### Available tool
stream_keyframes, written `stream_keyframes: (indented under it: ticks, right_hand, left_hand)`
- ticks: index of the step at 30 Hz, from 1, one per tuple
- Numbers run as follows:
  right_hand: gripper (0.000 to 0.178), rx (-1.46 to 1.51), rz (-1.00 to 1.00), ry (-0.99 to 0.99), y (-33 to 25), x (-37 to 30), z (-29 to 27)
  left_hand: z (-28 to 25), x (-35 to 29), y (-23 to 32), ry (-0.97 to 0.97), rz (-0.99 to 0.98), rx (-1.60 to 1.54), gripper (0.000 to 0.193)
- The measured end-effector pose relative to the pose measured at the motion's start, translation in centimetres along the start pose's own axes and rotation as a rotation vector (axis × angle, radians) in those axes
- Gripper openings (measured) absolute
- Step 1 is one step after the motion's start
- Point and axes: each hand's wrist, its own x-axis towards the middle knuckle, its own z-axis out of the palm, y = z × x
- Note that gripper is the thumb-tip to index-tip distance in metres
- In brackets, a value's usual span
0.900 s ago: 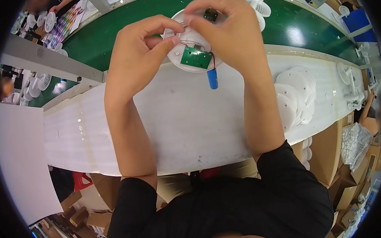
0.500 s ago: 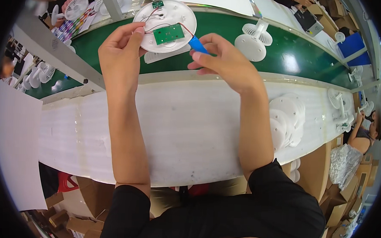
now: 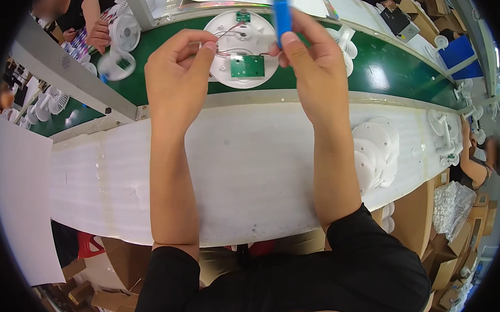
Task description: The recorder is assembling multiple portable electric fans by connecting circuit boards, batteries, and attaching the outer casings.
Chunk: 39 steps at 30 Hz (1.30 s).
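A round white fan base (image 3: 260,39) is tilted over the green belt with its inner side toward me. Inside it are a green circuit board (image 3: 247,66), a smaller green board (image 3: 243,16) at the top and thin wires (image 3: 227,53). My left hand (image 3: 178,77) pinches the base's left rim beside the wires; whether it also grips a wire cannot be made out. Between thumb and fingers, my right hand (image 3: 318,64) holds a blue cylindrical battery (image 3: 281,21) upright by the right rim. A wire runs from the board toward this hand.
Stacked white discs (image 3: 375,153) lie on the white-covered table (image 3: 249,172) by my right forearm. A white fan (image 3: 347,43) stands on the green belt (image 3: 398,79) behind my right hand. A metal post (image 3: 78,76) rises at left, near a co-worker's hand (image 3: 99,35).
The base and my left hand have moved right. My right hand has raised the battery from pointing down at the rim to upright. At far left the co-worker's hand and white parts have shifted.
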Motion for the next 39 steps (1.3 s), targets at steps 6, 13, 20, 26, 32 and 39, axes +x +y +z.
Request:
stream_keyframes:
  ticks: [6, 13, 20, 26, 32, 39]
  right_hand:
    - [0.021, -0.414, 0.06, -0.061, -0.4, -0.4, -0.4]
    - [0.011, -0.527, -0.057, 0.082, 2.6, 0.3, -0.5]
    - [0.016, -0.282, 0.268, -0.007, 4.6, 0.2, -0.4]
    - [0.02, -0.708, -0.039, 0.026, -2.7, -1.0, -2.1]
    - [0.022, -1.053, 0.089, 0.089, -11.6, -9.6, -9.9]
    - [0.033, -1.923, 0.038, -0.063, -8.8, -17.6, -12.0]
  left_hand:
    - [0.5, -0.2, 0.3, -0.047, 0.014, -0.013, 0.016]
    - [0.2, -0.2, 0.3, -0.094, -0.095, -0.171, 0.02]
    - [0.1, 0.3, -0.9, -0.09, 0.014, 0.197, 0.018]
    - [-0.7, 1.1, -1.2, -0.028, 0.031, 0.245, 0.022]
    - [-0.6, 0.9, -1.3, 0.103, -0.016, 0.359, 0.028]
    - [-0.7, 0.8, -1.2, 0.062, -0.016, 0.231, 0.031]
